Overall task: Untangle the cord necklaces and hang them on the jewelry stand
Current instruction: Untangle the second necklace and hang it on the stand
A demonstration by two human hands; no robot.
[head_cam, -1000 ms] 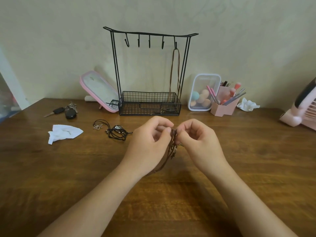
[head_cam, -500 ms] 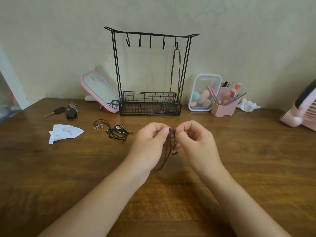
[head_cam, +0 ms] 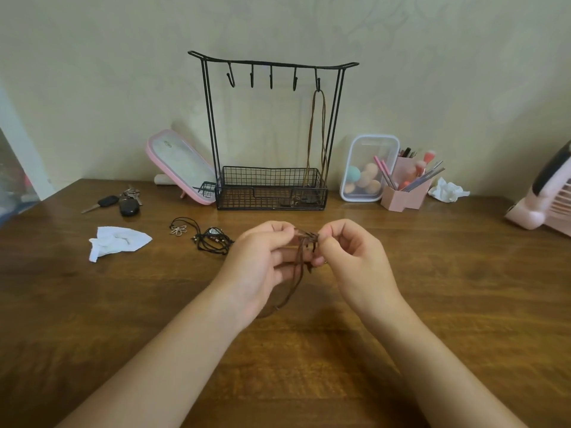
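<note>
My left hand (head_cam: pixel 262 261) and my right hand (head_cam: pixel 352 257) pinch a tangled brown cord necklace (head_cam: pixel 298 267) between them, just above the table. Its loop hangs down and trails onto the wood below my left wrist. A black wire jewelry stand (head_cam: pixel 272 131) stands at the back against the wall, with a row of hooks on top. One brown cord necklace (head_cam: pixel 318 134) hangs from the rightmost hook into the basket. A bundle of black cord necklaces (head_cam: pixel 213 240) with a flower pendant lies to the left of my left hand.
A pink mirror (head_cam: pixel 182 168) leans left of the stand. Keys (head_cam: pixel 123 202) and a white tissue (head_cam: pixel 117 242) lie at the left. A clear box of sponges (head_cam: pixel 367 168), a pink brush holder (head_cam: pixel 404 189), a crumpled tissue (head_cam: pixel 448 189) and a pink fan (head_cam: pixel 547 196) sit at the right.
My hands have drawn slightly apart, stretching a short length of the brown cord between the fingertips. The view has shifted a little.
</note>
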